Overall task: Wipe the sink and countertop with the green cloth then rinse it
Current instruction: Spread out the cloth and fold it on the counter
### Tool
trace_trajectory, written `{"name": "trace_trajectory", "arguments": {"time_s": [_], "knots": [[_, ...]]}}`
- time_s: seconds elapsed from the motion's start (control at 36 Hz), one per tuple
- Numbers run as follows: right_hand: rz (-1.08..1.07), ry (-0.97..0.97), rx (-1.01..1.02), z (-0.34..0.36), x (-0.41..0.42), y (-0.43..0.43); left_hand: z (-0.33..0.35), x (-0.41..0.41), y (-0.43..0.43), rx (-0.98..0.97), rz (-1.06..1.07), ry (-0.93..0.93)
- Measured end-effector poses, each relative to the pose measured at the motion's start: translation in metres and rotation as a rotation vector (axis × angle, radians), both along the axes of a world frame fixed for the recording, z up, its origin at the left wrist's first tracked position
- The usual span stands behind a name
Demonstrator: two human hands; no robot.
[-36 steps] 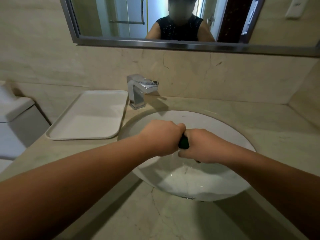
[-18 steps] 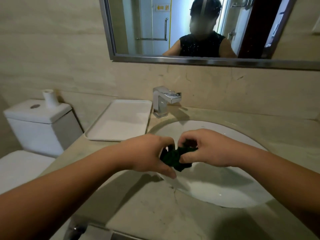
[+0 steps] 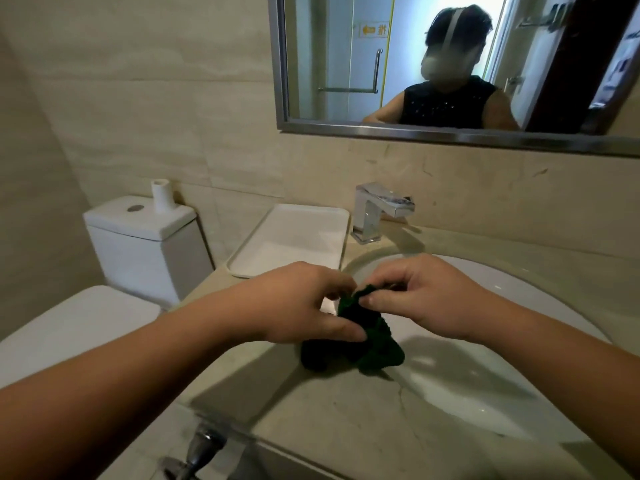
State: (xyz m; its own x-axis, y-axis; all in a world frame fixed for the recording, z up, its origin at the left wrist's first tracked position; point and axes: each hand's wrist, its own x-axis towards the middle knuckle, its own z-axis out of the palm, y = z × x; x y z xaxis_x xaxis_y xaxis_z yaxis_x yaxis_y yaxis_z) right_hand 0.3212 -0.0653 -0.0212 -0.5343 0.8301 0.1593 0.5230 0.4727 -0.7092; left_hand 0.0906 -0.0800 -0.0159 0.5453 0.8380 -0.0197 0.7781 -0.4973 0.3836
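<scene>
Cloth (image 3: 367, 342) bunched at sink (image 3: 491, 403) edge.
Our left hand (image 3: 298, 306) and right hand (image 3: 427, 299) pinch it; we should spread folds evenly, drips falling inside.

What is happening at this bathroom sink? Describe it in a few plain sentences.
A person holds a crumpled green cloth in both hands at the near left rim of the sink. The left hand grips its side and the right hand pinches its top. Its lower folds hang above the edge where the countertop meets the basin. No water visibly runs from the faucet. A white tray lies beside the faucet.
</scene>
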Motion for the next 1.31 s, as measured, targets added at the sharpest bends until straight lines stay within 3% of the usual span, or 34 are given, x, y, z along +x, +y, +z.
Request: {"name": "trace_trajectory", "arguments": {"time_s": [0.14,0.31,0.47,0.58,0.69,0.92,1.0,1.17,1.31], "knots": [[-0.035,0.184,0.070,0.010,-0.007,0.006,0.001,-0.012,0.000,0.129,0.088,-0.191],[-0.013,0.396,-0.090,0.020,-0.019,0.012,0.016,-0.021,0.000,0.077,0.153,-0.425],[-0.100,0.577,-0.125,0.040,-0.035,0.022,0.045,-0.024,0.011,0.089,0.179,-0.349],[-0.180,0.728,-0.101,0.055,-0.034,0.034,0.064,-0.035,0.018,0.166,0.233,-0.107],[-0.217,0.684,-0.032,0.056,-0.029,0.044,0.074,-0.052,0.024,0.053,0.265,-0.037],[-0.437,0.801,0.032,0.055,-0.021,0.056,0.071,-0.091,0.040,-0.051,0.322,-0.022],[-0.396,0.705,-0.030,0.054,-0.021,0.056,0.068,-0.099,0.044,-0.099,0.339,-0.119],[-0.355,0.551,-0.077,0.052,-0.023,0.056,0.065,-0.092,0.048,-0.019,0.402,-0.116],[-0.303,0.458,-0.076,0.047,-0.032,0.053,0.059,-0.074,0.047,-0.028,0.353,0.051]]}}
